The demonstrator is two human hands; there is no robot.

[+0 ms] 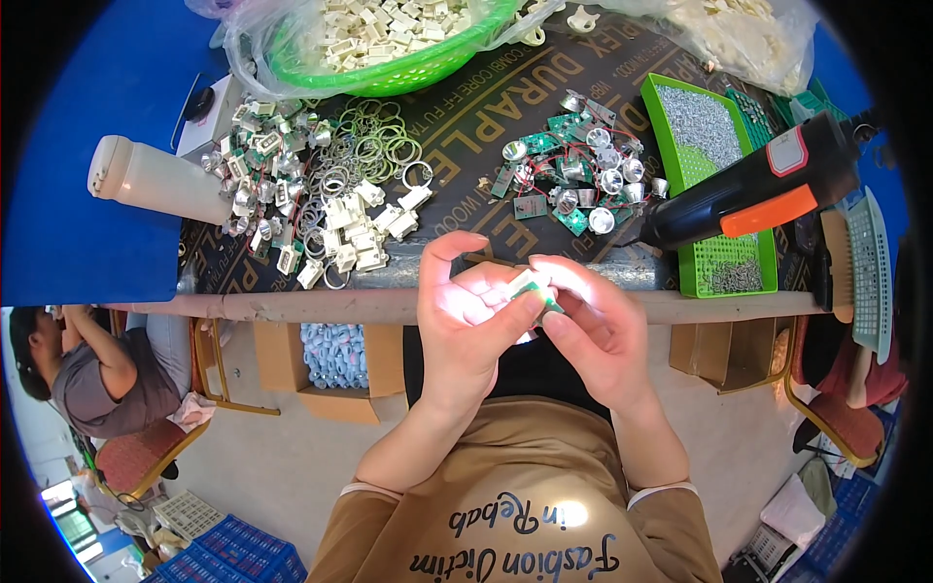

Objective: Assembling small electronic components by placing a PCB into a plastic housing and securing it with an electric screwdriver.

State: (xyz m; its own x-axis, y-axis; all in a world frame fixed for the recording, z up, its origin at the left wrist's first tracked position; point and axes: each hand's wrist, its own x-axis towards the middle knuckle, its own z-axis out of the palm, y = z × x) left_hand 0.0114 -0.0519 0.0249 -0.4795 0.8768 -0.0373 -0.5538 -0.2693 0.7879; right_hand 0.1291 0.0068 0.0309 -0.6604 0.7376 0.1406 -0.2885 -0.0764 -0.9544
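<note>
Just over the front edge of the table, my two hands meet around a small circuit board in a white plastic housing [527, 284]. My left hand [465, 325] pinches it between thumb and fingers, its index finger raised and curled. The thumb and fingertips of my right hand [595, 330] press on its green end. Bright light shines on the fingers, and much of the piece is hidden by them. Beyond my hands lies a pile of green circuit boards with shiny reflector cups [578, 165]. White plastic housings [364, 228] are heaped farther left, beside metal rings [384, 141].
A black electric screwdriver [748, 189] with an orange trigger lies across a green tray [688, 262] of small screws. At left are assembled pieces [262, 165] and a white bottle [160, 180]. A green basket [408, 76] of housings stands behind. People sit at both sides.
</note>
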